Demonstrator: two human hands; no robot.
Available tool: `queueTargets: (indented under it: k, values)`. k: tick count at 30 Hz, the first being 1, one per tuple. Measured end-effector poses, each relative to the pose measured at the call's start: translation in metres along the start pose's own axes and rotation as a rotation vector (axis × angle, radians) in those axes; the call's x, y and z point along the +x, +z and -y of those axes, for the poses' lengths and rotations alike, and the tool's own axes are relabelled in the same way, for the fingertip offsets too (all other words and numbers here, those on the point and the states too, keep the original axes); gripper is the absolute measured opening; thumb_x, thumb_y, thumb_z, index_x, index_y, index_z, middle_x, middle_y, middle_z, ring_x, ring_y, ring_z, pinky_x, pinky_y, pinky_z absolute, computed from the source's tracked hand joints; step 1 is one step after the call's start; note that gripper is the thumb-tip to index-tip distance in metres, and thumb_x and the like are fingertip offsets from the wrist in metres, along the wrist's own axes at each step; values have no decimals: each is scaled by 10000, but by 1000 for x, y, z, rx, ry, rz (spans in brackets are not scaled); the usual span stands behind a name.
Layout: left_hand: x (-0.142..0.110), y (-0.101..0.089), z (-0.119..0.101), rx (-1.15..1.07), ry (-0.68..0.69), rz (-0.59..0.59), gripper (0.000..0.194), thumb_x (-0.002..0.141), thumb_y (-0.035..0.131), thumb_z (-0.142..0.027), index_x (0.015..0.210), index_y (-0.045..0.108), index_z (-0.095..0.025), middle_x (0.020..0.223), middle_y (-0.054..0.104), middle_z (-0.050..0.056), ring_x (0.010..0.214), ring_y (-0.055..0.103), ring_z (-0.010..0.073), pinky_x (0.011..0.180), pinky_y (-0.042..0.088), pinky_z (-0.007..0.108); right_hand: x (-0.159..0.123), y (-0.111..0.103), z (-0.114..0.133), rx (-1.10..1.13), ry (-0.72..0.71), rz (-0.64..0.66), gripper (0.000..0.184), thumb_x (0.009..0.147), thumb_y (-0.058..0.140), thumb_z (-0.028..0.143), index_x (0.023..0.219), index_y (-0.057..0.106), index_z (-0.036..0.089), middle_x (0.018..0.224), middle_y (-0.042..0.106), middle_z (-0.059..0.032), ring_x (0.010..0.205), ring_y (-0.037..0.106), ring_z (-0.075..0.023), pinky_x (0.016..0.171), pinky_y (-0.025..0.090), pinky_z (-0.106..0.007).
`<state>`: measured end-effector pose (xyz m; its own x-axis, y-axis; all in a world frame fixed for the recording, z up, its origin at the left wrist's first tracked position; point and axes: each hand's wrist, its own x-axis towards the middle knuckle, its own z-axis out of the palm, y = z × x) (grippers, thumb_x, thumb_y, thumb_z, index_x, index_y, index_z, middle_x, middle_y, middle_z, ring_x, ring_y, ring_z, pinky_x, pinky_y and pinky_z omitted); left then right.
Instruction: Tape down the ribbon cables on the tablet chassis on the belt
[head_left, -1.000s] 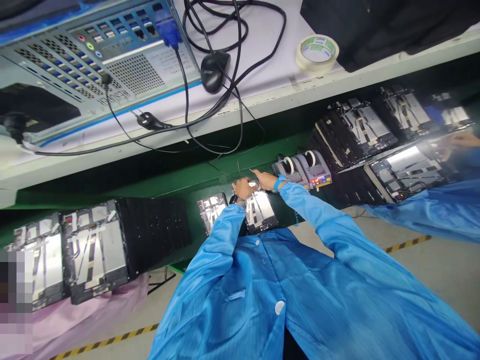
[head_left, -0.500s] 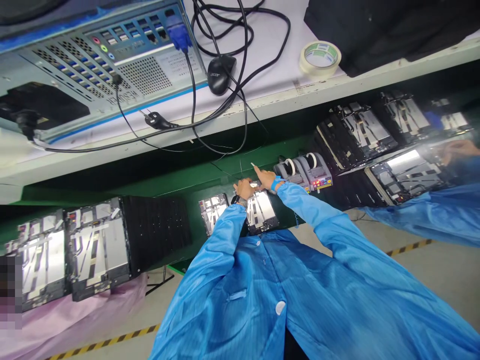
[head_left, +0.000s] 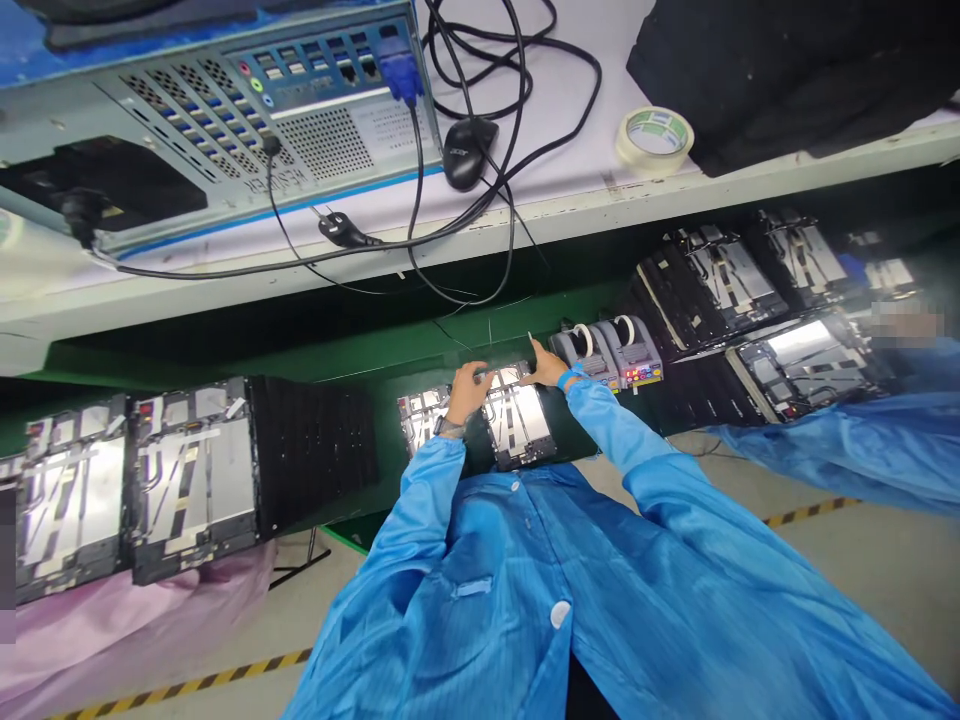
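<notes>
An opened tablet-like device [head_left: 517, 415], with a silver plate and dark strips inside, lies on the green bench in front of me. At its upper left corner my left hand [head_left: 466, 392] has its fingers curled together; whatever may be in them is too small to make out. My right hand [head_left: 549, 368] is by the upper right corner, thumb side toward the device. A slim pale stick [head_left: 531, 338] juts up from its fingers. Partly behind my left hand and wrist lies a second opened device [head_left: 421, 415].
Two grey tape dispensers [head_left: 637, 352] stand just right of my right hand. Stacked opened devices [head_left: 196, 480] rise on the left, more [head_left: 731, 275] on the right, near a co-worker's blue sleeve [head_left: 847, 425]. A shelf edge [head_left: 300, 280] with hanging black cables [head_left: 512, 230] runs above.
My left hand has moved left and off the device's top middle to its upper left corner. My right hand has shifted slightly right, the pale stick still in it. The view has shifted a little.
</notes>
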<state>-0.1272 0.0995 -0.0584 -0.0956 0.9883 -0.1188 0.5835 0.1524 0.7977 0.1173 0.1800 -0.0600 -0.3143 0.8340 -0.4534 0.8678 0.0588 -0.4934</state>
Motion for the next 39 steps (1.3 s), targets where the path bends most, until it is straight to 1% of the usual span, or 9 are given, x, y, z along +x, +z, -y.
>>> queueTargets:
  k: [2,4,8,12,15,21,28,33,39]
  values:
    - [-21,-13,25,-83,-66,-74,262,901,680,-308,1137,678,-195,1184,692,108,1106,628,255,1032,471,419,-14,7,9,19,14,-132,1236,690,896,428,1645,146,196,1291,618,-195,1056,658,-332,881,486,-395]
    - [-40,-17,47,-146,-181,-136,256,891,683,-287,1125,667,-183,1155,698,114,1035,649,239,985,506,411,-30,23,24,49,-62,-247,1098,784,818,370,1646,155,217,1270,619,-170,1027,651,-306,866,479,-380]
    - [-60,1,70,-269,-302,-142,300,874,701,-269,1152,637,-179,1183,688,126,958,672,213,913,544,391,-48,65,56,169,-270,-166,938,845,699,212,1639,202,269,1027,670,-47,874,626,-218,799,463,-318]
    - [-56,27,68,-325,-290,-134,338,870,713,-284,1176,620,-176,1253,658,139,932,675,189,914,547,382,-35,87,68,270,-321,-183,833,844,548,83,1615,285,259,869,647,8,801,592,-176,781,450,-285]
    - [-48,35,63,-369,-321,-115,336,867,721,-279,1165,620,-162,1254,664,147,902,676,180,917,548,384,-21,87,71,283,-344,-194,793,828,511,57,1583,360,245,844,641,13,772,576,-164,765,445,-267]
    - [-43,36,58,-417,-344,-102,242,901,692,-273,1104,640,-152,1170,706,138,941,685,183,950,542,378,-9,80,79,232,-364,-159,750,848,522,76,1565,398,261,925,640,-12,824,568,-179,806,450,-282]
    - [-44,42,59,-422,-337,-123,310,891,708,-335,1135,628,-163,1185,694,129,914,688,180,926,548,386,-19,72,88,220,-423,-146,788,823,508,53,1558,419,323,1173,601,-63,1078,552,-238,958,461,-360]
    - [-44,43,57,-391,-348,-134,305,886,708,-325,1131,629,-161,1178,695,124,925,688,179,934,537,384,-14,68,85,170,-450,-46,742,817,470,31,1516,487,278,1029,637,-47,952,559,-213,897,454,-325]
    - [-40,44,55,-363,-359,-150,301,874,712,-310,1115,615,-158,1165,688,117,902,672,168,915,531,365,-13,72,77,198,-387,-67,777,777,490,41,1521,455,265,973,640,-17,863,547,-191,817,438,-297]
